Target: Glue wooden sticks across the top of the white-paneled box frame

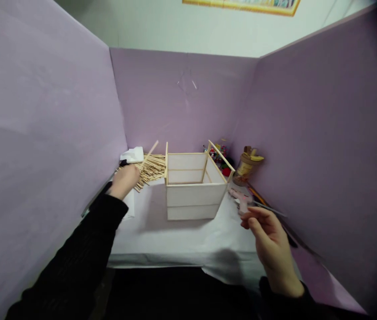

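Observation:
My left hand [126, 181] is closed on a thin wooden stick [150, 152], which points up and to the right. Below and beside that hand lies a pile of wooden sticks [157, 165]. In the middle stands an open-topped box of white panels on a stick frame [191, 196], with bare sticks rising above its rim. My right hand [270, 242] is held to the right of the box, thumb and fingers brought together; whatever is between them does not show. Just beyond its fingertips is a pink glue gun [240, 195]; I cannot tell if they touch.
Purple panels [185, 102] enclose the white-covered table [162, 240] at left, back and right. A patterned cup with contents [245, 166] stands at back right, near colourful items [220, 153]. Pencil-like tools [258, 195] lie along the right side. White tissue [133, 154] sits back left.

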The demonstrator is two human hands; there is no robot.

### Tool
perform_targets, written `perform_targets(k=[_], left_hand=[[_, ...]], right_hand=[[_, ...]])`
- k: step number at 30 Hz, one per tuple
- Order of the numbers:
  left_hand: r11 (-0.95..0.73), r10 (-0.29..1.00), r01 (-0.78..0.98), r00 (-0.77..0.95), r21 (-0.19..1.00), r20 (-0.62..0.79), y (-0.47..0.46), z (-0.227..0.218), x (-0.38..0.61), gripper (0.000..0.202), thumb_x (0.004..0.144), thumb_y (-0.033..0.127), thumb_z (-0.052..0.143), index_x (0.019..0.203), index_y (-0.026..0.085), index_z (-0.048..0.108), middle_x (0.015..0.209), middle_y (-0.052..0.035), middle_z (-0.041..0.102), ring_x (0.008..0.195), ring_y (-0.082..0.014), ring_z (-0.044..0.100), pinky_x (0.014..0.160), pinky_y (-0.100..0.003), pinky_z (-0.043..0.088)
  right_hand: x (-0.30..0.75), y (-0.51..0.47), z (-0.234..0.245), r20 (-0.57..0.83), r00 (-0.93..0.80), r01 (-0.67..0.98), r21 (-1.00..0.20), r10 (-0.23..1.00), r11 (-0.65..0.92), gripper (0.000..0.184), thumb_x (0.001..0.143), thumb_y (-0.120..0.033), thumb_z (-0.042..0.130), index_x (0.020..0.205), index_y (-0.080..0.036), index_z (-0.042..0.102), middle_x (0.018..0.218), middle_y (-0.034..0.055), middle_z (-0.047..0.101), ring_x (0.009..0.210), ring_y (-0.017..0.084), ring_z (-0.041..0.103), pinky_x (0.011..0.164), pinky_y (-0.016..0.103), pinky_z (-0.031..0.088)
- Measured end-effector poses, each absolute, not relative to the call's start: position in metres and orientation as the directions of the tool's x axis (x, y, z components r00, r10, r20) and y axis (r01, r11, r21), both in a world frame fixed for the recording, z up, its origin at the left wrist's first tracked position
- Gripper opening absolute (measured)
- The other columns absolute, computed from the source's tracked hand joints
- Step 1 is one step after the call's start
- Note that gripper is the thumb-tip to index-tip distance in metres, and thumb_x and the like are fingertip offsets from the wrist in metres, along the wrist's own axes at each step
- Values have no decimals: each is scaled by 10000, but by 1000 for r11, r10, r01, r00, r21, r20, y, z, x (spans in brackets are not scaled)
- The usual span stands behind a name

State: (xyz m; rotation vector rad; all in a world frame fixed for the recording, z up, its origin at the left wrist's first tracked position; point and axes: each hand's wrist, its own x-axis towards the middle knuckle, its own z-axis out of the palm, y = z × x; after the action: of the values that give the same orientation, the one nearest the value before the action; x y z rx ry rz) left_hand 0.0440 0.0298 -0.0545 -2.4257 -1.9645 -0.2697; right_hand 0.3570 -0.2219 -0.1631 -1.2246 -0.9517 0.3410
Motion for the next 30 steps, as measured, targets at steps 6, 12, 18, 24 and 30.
perform_targets(k=[6, 12, 18, 24, 30], left_hand=[[-599, 483, 777, 544, -194, 686, -81, 5, 48, 248, 1020, 262, 414, 937, 184, 634, 838, -82, 682, 839, -261, 621, 718, -365, 478], [-753, 111, 479, 768, -451, 631, -136, -29, 76, 186, 944, 94, 504, 819, 159, 626, 697, -41, 618, 679, -232, 554, 593, -344, 434], [-794, 69, 481, 679, -372, 731, -123, -36, 69, 105, 946, 116, 573, 881, 145, 651, 755, -44, 674, 713, -218, 581, 658, -351, 490], [-888, 250, 457, 378, 55, 891, -91, -28, 56, 249, 964, 289, 626, 1192, 198, 663, 1144, -95, 719, 1064, -245, 654, 926, -415, 536], [-803, 579, 360, 283, 475, 764, -50, -38, 60, 164, 914, 226, 638, 1020, 216, 762, 983, -60, 767, 803, -174, 678, 648, -300, 541]], right_hand=[[335, -230, -117, 649, 567, 425, -758, 507, 495, 379, 911, -352, 691, 1285, -343, 627, 1148, 45, 664, 926, 171, 655, 804, 323, 541], [327, -241, -95, 689, 437, 561, -711, 578, 424, 333, 974, -388, 588, 1294, -312, 646, 1081, 59, 711, 860, 195, 683, 767, 340, 553], [352, -232, -97, 711, 35, 780, -459, 702, 426, 134, 937, -279, 622, 991, -254, 741, 839, 22, 762, 721, 182, 720, 633, 274, 548], [371, -194, -59, 813, 105, 884, -340, 572, 320, 138, 949, -275, 574, 923, -248, 706, 837, 40, 730, 746, 211, 688, 690, 336, 528], [387, -146, -39, 870, 35, 938, -198, 491, 283, 185, 935, -294, 557, 844, -243, 709, 843, 68, 733, 841, 266, 668, 799, 415, 515]])
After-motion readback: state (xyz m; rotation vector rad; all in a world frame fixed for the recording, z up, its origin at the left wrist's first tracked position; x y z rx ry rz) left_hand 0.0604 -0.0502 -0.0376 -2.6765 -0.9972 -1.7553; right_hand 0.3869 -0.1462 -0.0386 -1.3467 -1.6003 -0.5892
